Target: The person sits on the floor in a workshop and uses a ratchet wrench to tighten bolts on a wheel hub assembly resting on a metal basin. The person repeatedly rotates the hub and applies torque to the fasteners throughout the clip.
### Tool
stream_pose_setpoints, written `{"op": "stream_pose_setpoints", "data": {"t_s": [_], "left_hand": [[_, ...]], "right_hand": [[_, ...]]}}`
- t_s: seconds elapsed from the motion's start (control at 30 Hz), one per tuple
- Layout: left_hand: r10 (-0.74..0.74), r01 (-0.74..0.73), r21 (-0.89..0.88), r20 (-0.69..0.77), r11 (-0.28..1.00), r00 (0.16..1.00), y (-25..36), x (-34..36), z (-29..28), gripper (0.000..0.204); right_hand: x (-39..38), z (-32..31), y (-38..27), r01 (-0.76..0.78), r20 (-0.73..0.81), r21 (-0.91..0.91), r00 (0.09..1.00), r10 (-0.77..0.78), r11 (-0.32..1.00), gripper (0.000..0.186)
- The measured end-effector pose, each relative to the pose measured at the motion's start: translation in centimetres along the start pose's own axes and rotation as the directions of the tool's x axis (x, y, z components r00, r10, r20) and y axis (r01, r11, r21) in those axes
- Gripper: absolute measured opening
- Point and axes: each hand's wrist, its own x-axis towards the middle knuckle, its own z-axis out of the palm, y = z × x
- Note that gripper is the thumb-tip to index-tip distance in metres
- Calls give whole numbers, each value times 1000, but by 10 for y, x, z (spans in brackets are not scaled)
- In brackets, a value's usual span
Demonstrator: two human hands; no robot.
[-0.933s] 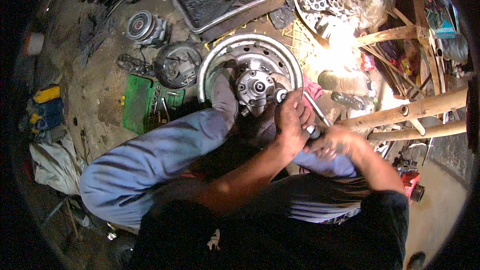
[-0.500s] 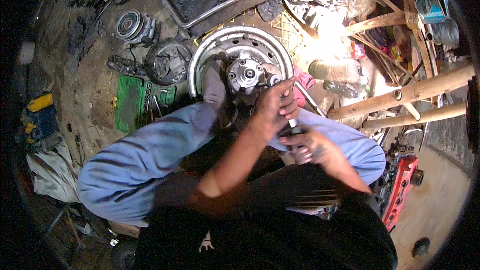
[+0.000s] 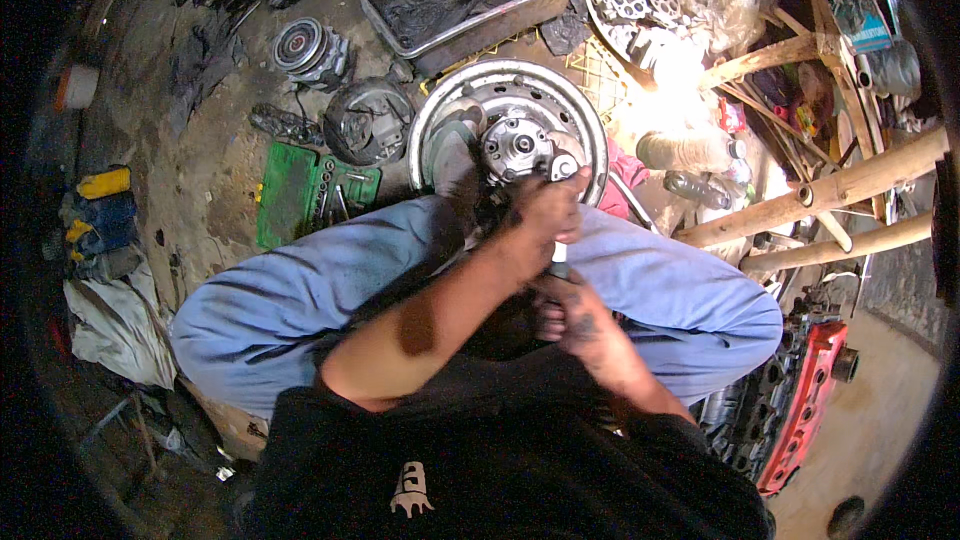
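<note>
A ratchet wrench [image 3: 560, 255] runs between my two hands, its round silver head beside a round silver compressor-like part [image 3: 516, 148]. My right hand [image 3: 568, 315] is wrapped around the wrench's dark handle. Closer to the head, my left hand [image 3: 548, 218] closes over the shaft, slightly blurred. The metal part has bolts around its face and sits inside a steel wheel rim [image 3: 597, 125] between my legs. My foot [image 3: 455, 155] rests inside the rim, against the part's left side. What the wrench head engages is hard to make out.
Left of the rim lie an open green socket case [image 3: 285, 195], a dark round housing [image 3: 368, 125] and a pulley unit [image 3: 310, 50]. A black-stained tray [image 3: 470, 20] with a brush stands beyond. Bottles [image 3: 685, 152] and a wooden frame [image 3: 820, 190] are right; a red-topped engine part [image 3: 805, 405] lies near right.
My right hand has swung left and nearer my body with the wrench handle. My left hand stays closed near the wrench head. The whole scene has shifted rightward in the view.
</note>
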Motion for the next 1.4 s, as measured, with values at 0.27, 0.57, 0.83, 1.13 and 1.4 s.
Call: {"op": "stream_pose_setpoints", "data": {"t_s": [0.27, 0.57, 0.83, 1.13, 1.4], "left_hand": [[203, -238, -535, -124, 810, 971, -27, 33, 53, 36], [63, -48, 188, -75, 981, 995, -3, 15, -6, 25], [826, -487, 771, -88, 410, 556, 111, 25, -68, 46], [757, -383, 862, -1, 332, 653, 45, 62, -74, 32], [802, -416, 835, -50, 360, 595, 43, 57, -72, 26]], "right_hand": [[-35, -42, -107, 100, -183, -717, 928, -324, 690, 20], [-9, -39, -223, 179, 391, -848, 846, -362, -499, 37], [-38, -40, -129, 246, 552, -815, 605, -573, -525, 59], [2, 31, 20, 463, 258, -880, 280, -925, -106, 64], [-38, -18, -82, 306, 492, -869, 610, -620, -389, 57]]}}
